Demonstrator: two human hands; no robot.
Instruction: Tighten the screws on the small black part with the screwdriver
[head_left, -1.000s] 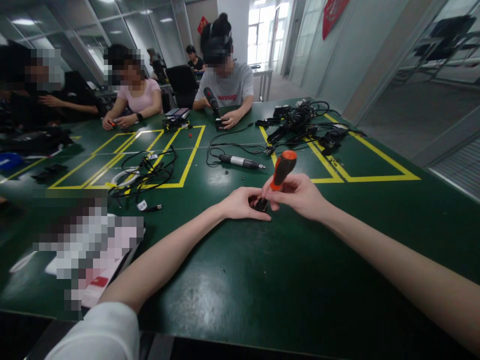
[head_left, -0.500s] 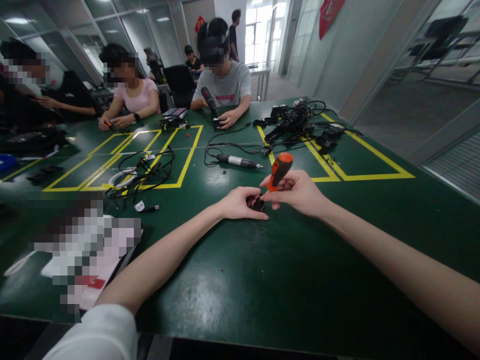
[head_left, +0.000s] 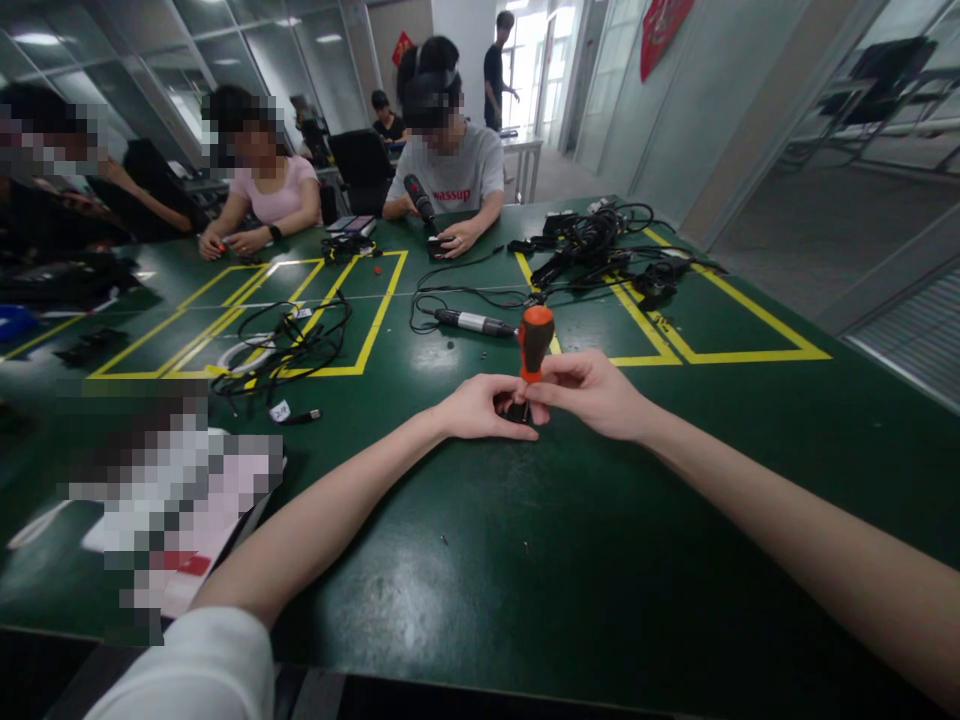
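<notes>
My left hand (head_left: 484, 405) rests on the green table with its fingers curled round a small black part (head_left: 517, 411), most of which the fingers hide. In my right hand (head_left: 581, 393) is a screwdriver (head_left: 536, 345) with an orange and dark handle, pinched low near its shaft. The screwdriver stands nearly upright, handle up, its lower end at the black part. Whether the tip sits in a screw I cannot tell. Two tiny screw-like bits, one being a small screw (head_left: 443, 540), lie on the table nearer to me.
Beyond my hands lies a corded electric screwdriver (head_left: 474, 323). Tangled black cables (head_left: 592, 240) are heaped at the back right, and more cables (head_left: 300, 340) lie left, inside yellow tape. A pinkish item (head_left: 232, 500) is by my left forearm. Several people sit across the table (head_left: 675, 580).
My right hand has shifted slightly left, and the screwdriver has gone from leaning right to nearly upright over the black part. My left hand has hardly moved.
</notes>
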